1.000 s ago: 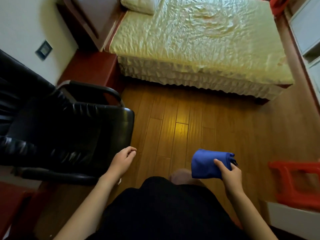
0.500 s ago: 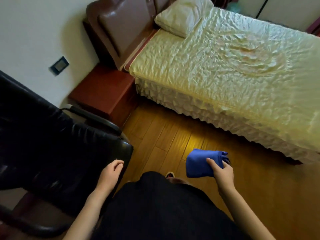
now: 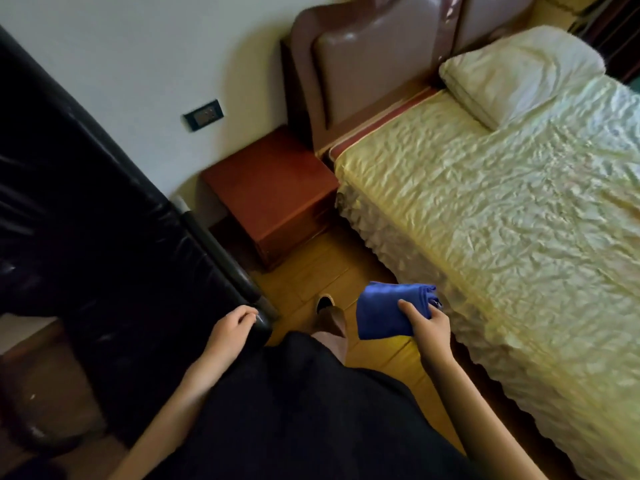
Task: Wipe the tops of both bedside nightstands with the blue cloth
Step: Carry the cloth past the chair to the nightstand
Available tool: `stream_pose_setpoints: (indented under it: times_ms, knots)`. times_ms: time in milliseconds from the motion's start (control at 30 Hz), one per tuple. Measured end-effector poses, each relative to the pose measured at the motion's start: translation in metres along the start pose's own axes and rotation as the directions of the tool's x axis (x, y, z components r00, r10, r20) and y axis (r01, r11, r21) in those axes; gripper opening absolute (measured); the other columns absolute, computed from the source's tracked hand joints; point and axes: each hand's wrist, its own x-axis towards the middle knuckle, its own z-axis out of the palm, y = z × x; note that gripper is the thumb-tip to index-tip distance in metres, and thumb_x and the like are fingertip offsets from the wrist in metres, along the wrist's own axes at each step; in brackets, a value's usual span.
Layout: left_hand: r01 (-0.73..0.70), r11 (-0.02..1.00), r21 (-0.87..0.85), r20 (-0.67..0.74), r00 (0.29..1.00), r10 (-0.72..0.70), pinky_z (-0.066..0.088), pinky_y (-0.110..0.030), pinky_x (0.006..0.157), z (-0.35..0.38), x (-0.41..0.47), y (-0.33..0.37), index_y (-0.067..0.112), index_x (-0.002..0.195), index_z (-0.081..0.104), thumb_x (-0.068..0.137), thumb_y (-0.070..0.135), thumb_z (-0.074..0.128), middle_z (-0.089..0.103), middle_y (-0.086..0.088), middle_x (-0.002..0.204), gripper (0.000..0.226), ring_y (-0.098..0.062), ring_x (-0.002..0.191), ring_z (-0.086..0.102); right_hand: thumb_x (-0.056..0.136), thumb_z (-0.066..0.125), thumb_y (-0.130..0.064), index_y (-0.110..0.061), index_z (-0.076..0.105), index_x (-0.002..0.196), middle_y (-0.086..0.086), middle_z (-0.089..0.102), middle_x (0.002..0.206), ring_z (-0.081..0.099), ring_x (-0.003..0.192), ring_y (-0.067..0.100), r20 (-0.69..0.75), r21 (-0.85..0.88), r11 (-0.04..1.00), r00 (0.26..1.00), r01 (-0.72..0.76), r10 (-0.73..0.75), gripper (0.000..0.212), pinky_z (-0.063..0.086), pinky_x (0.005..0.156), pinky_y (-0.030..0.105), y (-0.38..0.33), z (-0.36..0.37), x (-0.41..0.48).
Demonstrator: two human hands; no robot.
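Observation:
A folded blue cloth (image 3: pixel 386 315) is held in my right hand (image 3: pixel 426 322), low in the middle of the view, above the wooden floor beside the bed. A reddish-brown nightstand (image 3: pixel 268 174) stands ahead against the white wall, between the black chair and the bed; its top is bare. My left hand (image 3: pixel 232 325) rests with curled fingers on the front end of the black chair's armrest (image 3: pixel 221 252). Only one nightstand is in view.
A large black leather chair (image 3: pixel 86 209) fills the left side. A bed (image 3: pixel 502 220) with a cream cover, a pillow (image 3: pixel 519 72) and a brown padded headboard (image 3: pixel 374 60) fills the right. A narrow strip of wooden floor (image 3: pixel 311 275) leads to the nightstand. A wall socket (image 3: pixel 203 115) sits above it.
The view has swung left and forward toward the head of the bed; the nightstand is now fully in sight and nearer. My left hand has come onto the chair's armrest. The cloth stays in my right hand.

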Motion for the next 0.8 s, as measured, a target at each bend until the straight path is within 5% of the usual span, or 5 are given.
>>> stream_pose_setpoints:
  times_ms: [133, 367, 467, 633, 800]
  knots:
    - [-0.046, 0.999, 0.013, 0.017, 0.999, 0.046, 0.046, -0.032, 0.088, -0.002, 0.059, 0.068, 0.021, 0.113, 0.064, 0.098, 0.030, 0.044, 0.066, 0.001, 0.109, 0.027, -0.016, 0.104, 0.060, 0.087, 0.068, -0.015, -0.001, 0.067, 0.094, 0.008, 0.071, 0.087, 0.067, 0.079, 0.017, -0.037, -0.075, 0.997, 0.999, -0.019, 0.016, 0.015, 0.050, 0.059, 0.019, -0.040, -0.006, 0.066]
    - [-0.103, 0.995, 0.017, -0.020, 0.994, 0.103, 0.042, -0.022, 0.079, -0.015, 0.137, 0.160, 0.022, 0.117, 0.061, 0.098, 0.035, 0.042, 0.061, 0.007, 0.113, 0.030, -0.008, 0.102, 0.058, 0.087, 0.069, -0.014, -0.004, 0.066, 0.093, 0.008, 0.067, 0.084, 0.061, 0.073, 0.015, -0.058, -0.172, 0.985, 0.998, 0.004, -0.014, 0.013, 0.047, 0.062, 0.029, -0.120, -0.001, 0.168]
    - [-0.067, 0.997, -0.025, -0.093, 0.994, 0.064, 0.044, -0.022, 0.080, -0.013, 0.159, 0.176, 0.022, 0.120, 0.060, 0.099, 0.036, 0.042, 0.059, 0.006, 0.118, 0.031, -0.006, 0.100, 0.058, 0.087, 0.068, -0.014, -0.003, 0.065, 0.094, 0.010, 0.068, 0.086, 0.063, 0.076, 0.018, 0.032, -0.243, 0.970, 0.999, 0.025, -0.018, 0.013, 0.050, 0.061, 0.026, -0.151, 0.019, 0.212]
    - [0.028, 0.999, -0.028, -0.254, 0.966, -0.034, 0.036, -0.030, 0.110, -0.004, 0.187, 0.173, 0.020, 0.142, 0.043, 0.100, 0.029, 0.043, 0.042, 0.003, 0.145, 0.043, -0.015, 0.135, 0.040, 0.087, 0.069, -0.015, -0.001, 0.065, 0.101, 0.013, 0.071, 0.092, 0.067, 0.082, 0.023, 0.246, -0.376, 0.925, 0.969, 0.059, 0.039, 0.021, 0.052, 0.068, 0.033, -0.188, 0.083, 0.287]
    - [0.168, 0.981, -0.096, -0.376, 0.907, -0.191, 0.030, -0.032, 0.113, 0.001, 0.232, 0.158, 0.020, 0.147, 0.035, 0.100, 0.031, 0.043, 0.033, 0.000, 0.154, 0.049, -0.018, 0.141, 0.032, 0.083, 0.073, -0.022, -0.011, 0.066, 0.096, 0.010, 0.072, 0.093, 0.068, 0.087, 0.028, 0.407, -0.498, 0.854, 0.911, 0.152, 0.075, 0.018, 0.056, 0.083, 0.047, -0.205, 0.174, 0.349]
